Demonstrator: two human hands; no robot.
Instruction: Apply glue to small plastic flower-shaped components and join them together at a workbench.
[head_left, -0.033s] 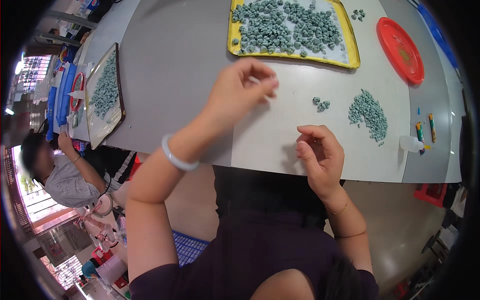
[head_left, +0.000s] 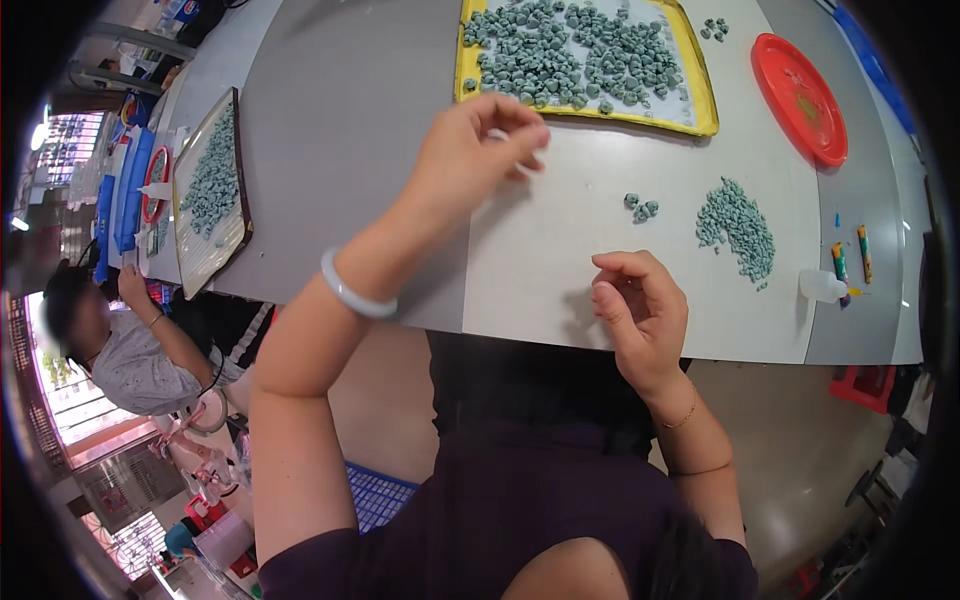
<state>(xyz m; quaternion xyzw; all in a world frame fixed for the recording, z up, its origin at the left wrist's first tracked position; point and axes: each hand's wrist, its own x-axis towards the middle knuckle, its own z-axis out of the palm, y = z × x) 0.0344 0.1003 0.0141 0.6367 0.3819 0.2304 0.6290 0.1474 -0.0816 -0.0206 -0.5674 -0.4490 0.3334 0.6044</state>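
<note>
My left hand (head_left: 478,150) hovers over the table just in front of the yellow-rimmed tray (head_left: 640,122). Its thumb and fingertips are pinched together; anything between them is too small or hidden to make out. On the tray's white lining lie many grey-green pebble-like pieces (head_left: 535,55). Nearer the table's front edge, my right hand (head_left: 648,310) is loosely curled, thumb and forefinger apart, with nothing visible between them. Beyond it sits a little cluster of grey-green pieces (head_left: 642,210). To its right spreads a heap of smaller grey-green chips (head_left: 735,230).
A red oval plate (head_left: 800,100) lies at the far right, near a few loose pieces (head_left: 714,29). A white squeeze bottle (head_left: 822,287) and two colourful tubes (head_left: 865,255) are at the right. On the left, a co-worker (head_left: 160,350) sits near another tray of chips (head_left: 243,215).
My left hand has shifted slightly away from me, toward the tray, still pinched. The right hand stays practically where it was.
</note>
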